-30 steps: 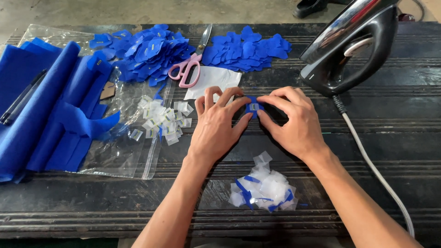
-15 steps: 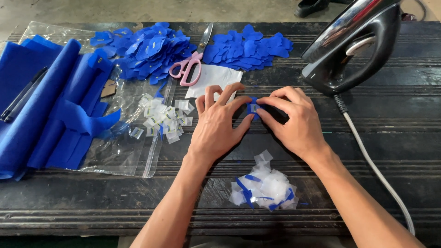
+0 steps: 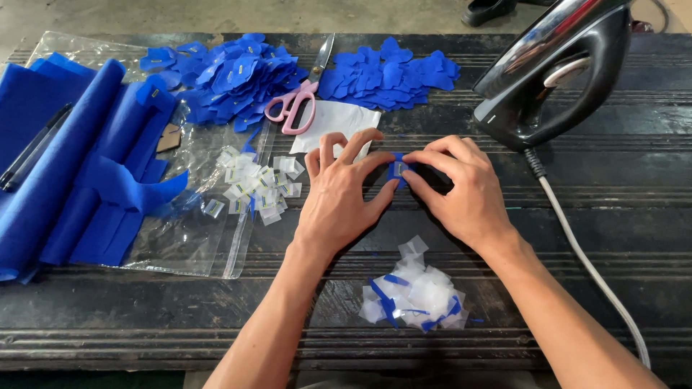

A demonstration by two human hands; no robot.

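Left hand [image 3: 337, 205] and right hand [image 3: 461, 189], fingertips pinched on one blue patch [image 3: 398, 170] pressed flat on the bench [image 3: 634, 216] at centre; iron [image 3: 555, 72] at 2 o'clock, scissors [image 3: 297, 101] at 11, scraps [image 3: 414, 294] at 6.

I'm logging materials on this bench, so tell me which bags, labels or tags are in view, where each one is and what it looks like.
Clear plastic zip bag: flat on the dark bench, left of the left hand.
Small white rectangular labels: loose pile on the bag's right edge.
Small white label on a blue fabric piece: pinched between the left hand and the right hand.
White backing scraps with blue slivers: heap near the front edge.
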